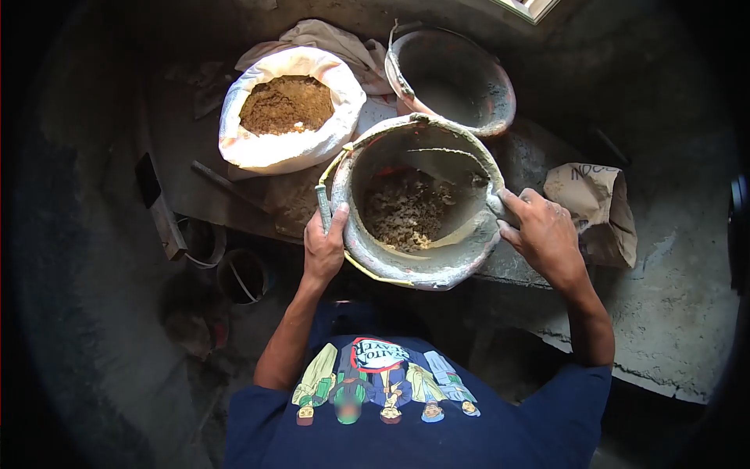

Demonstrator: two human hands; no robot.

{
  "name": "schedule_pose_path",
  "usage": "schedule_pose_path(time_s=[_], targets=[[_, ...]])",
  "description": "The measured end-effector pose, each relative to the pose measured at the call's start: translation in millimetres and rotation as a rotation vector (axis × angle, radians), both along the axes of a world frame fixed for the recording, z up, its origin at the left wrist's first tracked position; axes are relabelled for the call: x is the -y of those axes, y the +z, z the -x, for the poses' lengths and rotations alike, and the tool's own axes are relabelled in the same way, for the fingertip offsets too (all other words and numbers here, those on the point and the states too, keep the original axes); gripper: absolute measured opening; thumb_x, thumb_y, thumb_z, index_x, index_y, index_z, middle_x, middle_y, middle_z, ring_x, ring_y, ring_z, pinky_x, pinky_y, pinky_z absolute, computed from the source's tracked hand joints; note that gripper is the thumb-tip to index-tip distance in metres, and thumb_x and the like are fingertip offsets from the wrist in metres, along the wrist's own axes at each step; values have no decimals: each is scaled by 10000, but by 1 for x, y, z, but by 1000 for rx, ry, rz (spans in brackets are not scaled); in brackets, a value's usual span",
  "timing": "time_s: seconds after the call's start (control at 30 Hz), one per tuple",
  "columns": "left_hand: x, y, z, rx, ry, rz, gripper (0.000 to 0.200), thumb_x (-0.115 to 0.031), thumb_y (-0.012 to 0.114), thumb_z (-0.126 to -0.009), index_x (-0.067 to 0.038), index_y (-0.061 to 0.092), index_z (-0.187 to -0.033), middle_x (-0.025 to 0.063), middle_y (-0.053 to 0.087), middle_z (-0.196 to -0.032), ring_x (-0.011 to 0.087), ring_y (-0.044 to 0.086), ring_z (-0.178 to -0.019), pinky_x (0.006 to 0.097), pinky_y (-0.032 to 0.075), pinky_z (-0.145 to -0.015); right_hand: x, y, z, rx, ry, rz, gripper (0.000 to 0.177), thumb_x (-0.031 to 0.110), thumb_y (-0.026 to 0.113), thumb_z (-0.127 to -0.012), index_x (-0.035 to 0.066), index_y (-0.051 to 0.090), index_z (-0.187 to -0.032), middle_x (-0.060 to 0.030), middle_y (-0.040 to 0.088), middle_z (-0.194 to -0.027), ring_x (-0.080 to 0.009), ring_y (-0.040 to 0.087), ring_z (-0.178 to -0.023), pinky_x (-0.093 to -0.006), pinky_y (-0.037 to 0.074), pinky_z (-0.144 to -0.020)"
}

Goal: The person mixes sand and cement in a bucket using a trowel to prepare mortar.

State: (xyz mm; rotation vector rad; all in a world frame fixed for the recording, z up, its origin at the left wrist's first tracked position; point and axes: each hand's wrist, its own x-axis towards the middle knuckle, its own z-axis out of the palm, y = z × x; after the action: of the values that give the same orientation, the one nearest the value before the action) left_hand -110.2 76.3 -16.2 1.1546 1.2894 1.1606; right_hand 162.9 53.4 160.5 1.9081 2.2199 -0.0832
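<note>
A round mortar-crusted bucket (pixel 375 264) is tilted toward me in the middle of the view, with clumpy grey-brown mix (pixel 410 207) inside. My left hand (pixel 324 246) grips the bucket's left side, by the green grip (pixel 323 207) of its wire handle. At the right rim, my right hand (pixel 543 230) is closed around a grey, mortar-coated lump or handle end (pixel 495 205); its exact shape is unclear. Part of the bucket's underside is hidden from view.
Behind stand an open white sack (pixel 293 152) of brown sand and a second bucket (pixel 500 121). A crumpled paper bag (pixel 598 195) lies right. At left are a long straight bar (pixel 160 215) and a small dark bucket (pixel 242 277) below the ledge.
</note>
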Motion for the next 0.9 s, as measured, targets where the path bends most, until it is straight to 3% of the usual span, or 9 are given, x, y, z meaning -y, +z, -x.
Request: schedule_pose_path(time_s=[0.13,0.2,0.27,0.33,0.53,0.6,0.73,0.87,0.9], targets=[[1,-8,-1,19,28,-2,307,-264,527,-943,35,597,-945,32,576,-726,105,483,-662,286,425,-635,6,-12,-7,32,20,-56,418,217,690,-767,96,570,-1148,-128,572,-902,-284,627,-836,-398,508,-725],[0,-8,1,-39,17,-11,306,-264,530,-942,35,594,-931,31,568,-717,104,479,-658,285,422,-628,5,-29,-3,40,189,-91,388,193,654,-779,126,579,-1153,-116,572,-909,-254,629,-821,-370,516,-700],[0,-1,-1,-31,21,-7,307,-266,531,-941,35,593,-924,32,566,-712,105,477,-654,287,421,-622,-2,-59,7,140,307,-85,275,138,515,-847,109,597,-1108,-99,582,-907,-228,632,-785,-336,521,-656],[2,-1,-2,-24,25,-5,308,-267,533,-940,34,592,-916,33,563,-707,106,476,-650,289,419,-616,-7,-88,16,160,380,-49,233,121,499,-847,86,613,-1047,-102,594,-897,-226,637,-786,-337,519,-654],[2,0,-2,-6,56,-36,310,-273,538,-935,32,592,-914,47,574,-706,111,490,-647,299,428,-610,-23,-33,2,262,350,213,183,113,493,-844,78,624,-966,-134,601,-894,-240,642,-810,-351,511,-663],[2,-1,-3,17,68,-53,310,-273,539,-933,32,590,-920,58,574,-702,115,495,-648,303,432,-613,-21,-2,0,118,289,53,201,137,572,-806,80,625,-992,-132,593,-872,-262,634,-828,-378,498,-695],[0,-12,-2,46,43,-26,308,-273,538,-926,29,585,-891,70,558,-658,131,494,-606,323,434,-588,-27,60,-5,-69,126,73,470,184,741,-645,96,616,-1089,-94,576,-864,-295,603,-830,-397,480,-731],[-1,-13,-2,83,40,-59,307,-268,535,-925,31,580,-875,75,548,-635,142,503,-595,332,434,-581,-57,52,14,-228,211,-171,451,211,689,-715,98,568,-1135,-114,573,-889,-310,612,-826,-408,490,-722],[0,-13,2,80,-24,3,300,-243,533,-936,43,601,-996,16,598,-788,76,507,-711,264,442,-653,-70,37,22,-187,287,-249,478,213,664,-749,85,520,-1186,-124,569,-915,-308,620,-801,-407,499,-698]])
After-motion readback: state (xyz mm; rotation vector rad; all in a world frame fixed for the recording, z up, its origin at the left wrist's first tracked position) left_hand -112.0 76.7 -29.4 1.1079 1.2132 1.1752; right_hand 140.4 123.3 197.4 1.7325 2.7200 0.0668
